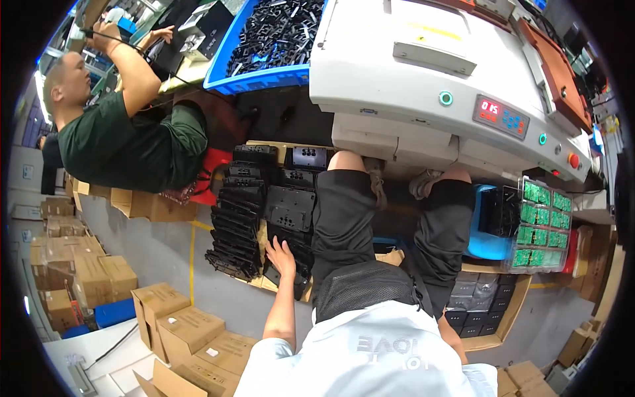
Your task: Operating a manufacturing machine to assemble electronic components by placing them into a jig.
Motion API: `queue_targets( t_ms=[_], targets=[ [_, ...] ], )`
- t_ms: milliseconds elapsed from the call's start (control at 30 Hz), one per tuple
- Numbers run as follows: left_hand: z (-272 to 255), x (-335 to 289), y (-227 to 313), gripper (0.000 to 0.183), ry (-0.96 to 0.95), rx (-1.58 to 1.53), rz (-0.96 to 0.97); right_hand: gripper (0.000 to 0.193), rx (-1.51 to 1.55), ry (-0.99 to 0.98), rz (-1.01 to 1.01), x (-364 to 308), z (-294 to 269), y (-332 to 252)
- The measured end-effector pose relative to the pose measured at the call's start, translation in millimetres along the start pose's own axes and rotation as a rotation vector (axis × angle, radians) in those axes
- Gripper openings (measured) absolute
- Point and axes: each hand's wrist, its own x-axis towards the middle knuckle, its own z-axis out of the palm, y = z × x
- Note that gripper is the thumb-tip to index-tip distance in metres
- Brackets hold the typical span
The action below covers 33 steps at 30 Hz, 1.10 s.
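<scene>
My left hand (281, 258) reaches down by my left thigh, fingers spread, over black plastic housings (290, 208). It is on or just above the lower ones; I cannot tell if it touches them. Beside it, a long leaning row of similar black housings (237, 221) stands in an open cardboard carton. My right forearm (452, 339) hangs by my right hip. The fingers of that hand are hidden against my leg, next to a carton of black boxed units (475, 316).
A white machine (390, 73) with a lit control panel (501, 117) stands before my knees. A blue bin (264, 81) of small black parts sits left of it. Green circuit boards (539, 225) are racked at right. A co-worker (126, 139) sits at left; cardboard boxes (192, 331) stand behind.
</scene>
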Motion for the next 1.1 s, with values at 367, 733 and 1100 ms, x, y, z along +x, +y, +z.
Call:
queue_targets(
  t_ms=[367,733,1100],
  targets=[
    [-29,-64,-31,0.054,0.148,0.052,-0.207,0.041,0.031,0.079,-0.211,-18,-39,-32],
    [-3,-75,-91,0.075,0.078,-0.417,-0.61,0.034,0.749,0.261,0.252,81,-64,26],
    [-20,-72,-131,0.056,-0.434,-1.13,-1.147,0.02,0.242,0.718,-0.526,-118,-362,-306]
  ],
)
